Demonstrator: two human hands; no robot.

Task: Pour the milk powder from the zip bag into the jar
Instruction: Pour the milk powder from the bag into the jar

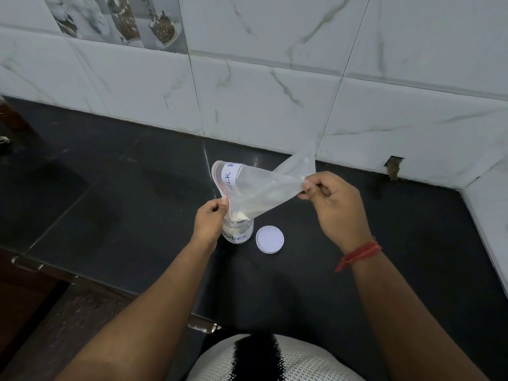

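Two hands tipping a clear zip bag (pixel 255 188) over an open jar (pixel 238 232) on the dark bench (pixel 137 193), left hand (pixel 210 220) pinching its mouth, right hand (pixel 334 207) gripping its bottom edge, white lid (pixel 270 239) lying just beside.

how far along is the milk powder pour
Done: lid off beside the jar, which already holds powder. In hand: left hand holds the zip bag mouth over the jar, right hand lifts its bottom. Left: the last powder near the mouth.
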